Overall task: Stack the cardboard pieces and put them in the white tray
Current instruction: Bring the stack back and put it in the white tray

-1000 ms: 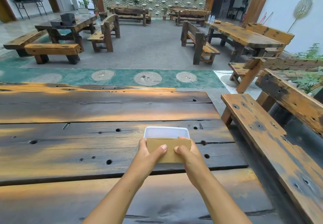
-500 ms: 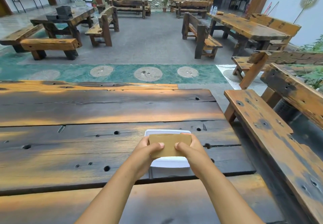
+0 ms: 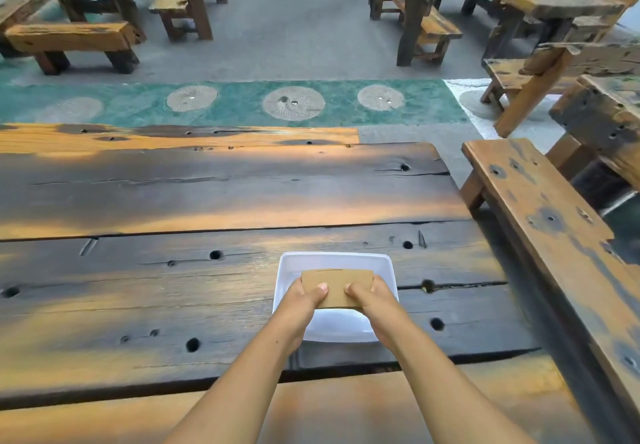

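A brown stack of cardboard pieces (image 3: 335, 286) is held flat between both hands, over the middle of the white tray (image 3: 332, 261). My left hand (image 3: 302, 300) grips its left end with the thumb on top. My right hand (image 3: 372, 300) grips the right end the same way. The white tray is square with rounded corners and rests on the dark wooden table (image 3: 207, 270). Whether the stack touches the tray floor is hidden by my hands.
A wooden bench (image 3: 554, 235) runs along the table's right side. The table's far edge lies beyond the tray, with a green floor strip (image 3: 242, 100) past it. More wooden tables and benches stand further back.
Both hands have carried the cardboard stack forward from the tray's near edge to over its middle. The camera has tilted down, so more of the tray shows.
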